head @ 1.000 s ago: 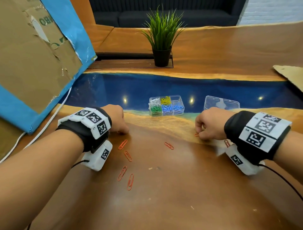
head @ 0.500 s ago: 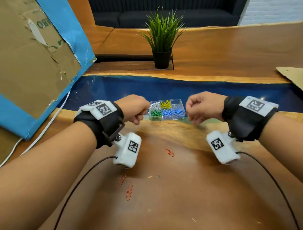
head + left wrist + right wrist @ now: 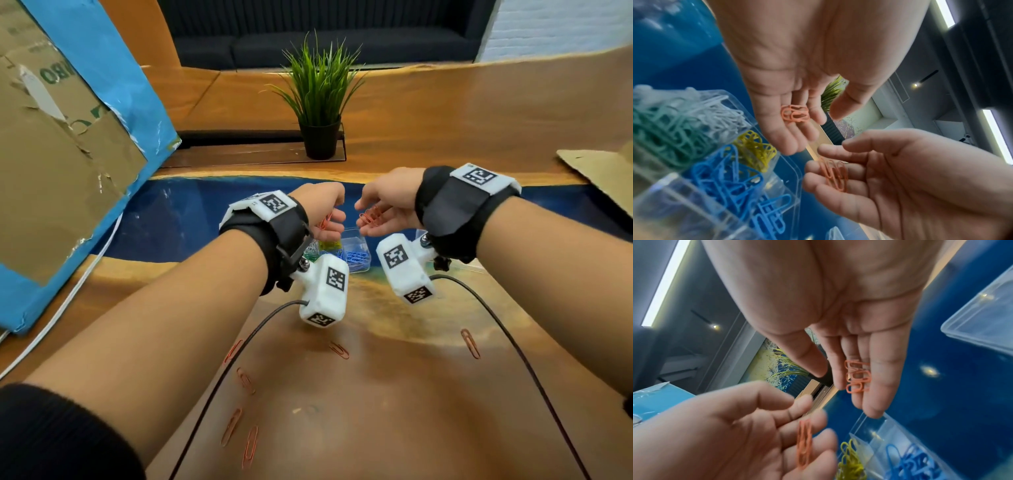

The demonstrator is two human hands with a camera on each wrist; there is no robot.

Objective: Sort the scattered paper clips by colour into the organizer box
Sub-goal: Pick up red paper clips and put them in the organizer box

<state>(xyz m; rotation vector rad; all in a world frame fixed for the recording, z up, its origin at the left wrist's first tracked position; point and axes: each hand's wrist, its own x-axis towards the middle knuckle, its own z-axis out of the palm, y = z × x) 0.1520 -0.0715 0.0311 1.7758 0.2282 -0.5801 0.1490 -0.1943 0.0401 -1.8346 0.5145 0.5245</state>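
Thin orange paper clips (image 3: 795, 115) lie on left hand (image 3: 801, 68) and right hand (image 3: 838, 305) — both uncurled

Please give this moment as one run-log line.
left hand: cups orange clips | right hand: orange bunch on flat fingers | both hover near organizer box | loose clips on table

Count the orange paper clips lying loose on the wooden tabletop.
6. Four clips lie at left, one clip at centre, one at right. The arms may hide more.
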